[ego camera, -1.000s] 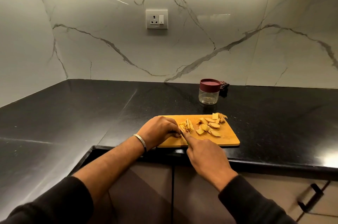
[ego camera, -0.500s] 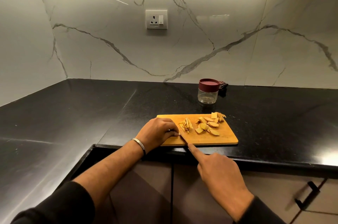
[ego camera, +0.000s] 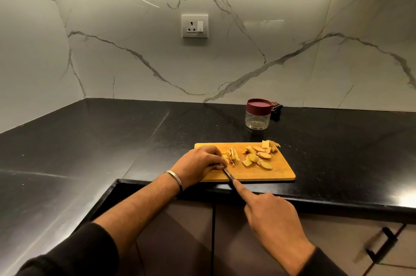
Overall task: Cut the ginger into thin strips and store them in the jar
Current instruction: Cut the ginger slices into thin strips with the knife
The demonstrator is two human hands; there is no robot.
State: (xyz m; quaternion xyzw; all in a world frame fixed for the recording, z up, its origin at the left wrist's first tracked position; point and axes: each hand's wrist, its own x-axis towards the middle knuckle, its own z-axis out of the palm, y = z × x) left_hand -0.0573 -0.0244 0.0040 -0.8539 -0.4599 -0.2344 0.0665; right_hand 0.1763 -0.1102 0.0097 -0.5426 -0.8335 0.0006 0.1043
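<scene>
Black counter (ego camera: pixel 90 151) carries our board (ego camera: pixel 279 174). Our right hand (ego camera: pixel 270 219), clamped on the knife (ego camera: pixel 228 173), has drawn back toward six o'clock; left hand (ego camera: pixel 198 165) pins ginger (ego camera: pixel 256 157) at the blade. Another strip done; jar (ego camera: pixel 257 115) stays lidded at twelve.

Two hands: left hand (ego camera: pixel 198 163) and right hand (ego camera: pixel 270 217). One board (ego camera: pixel 276 174) at the counter's (ego camera: pixel 90 140) front edge, one knife (ego camera: pixel 228 173), one jar (ego camera: pixel 258 114) with one lid (ego camera: pixel 258 105). One pile of strips (ego camera: pixel 230 156); the ginger slices (ego camera: pixel 258 156), roughly ten, overlap too much to count exactly. One socket (ego camera: pixel 194 25).
</scene>
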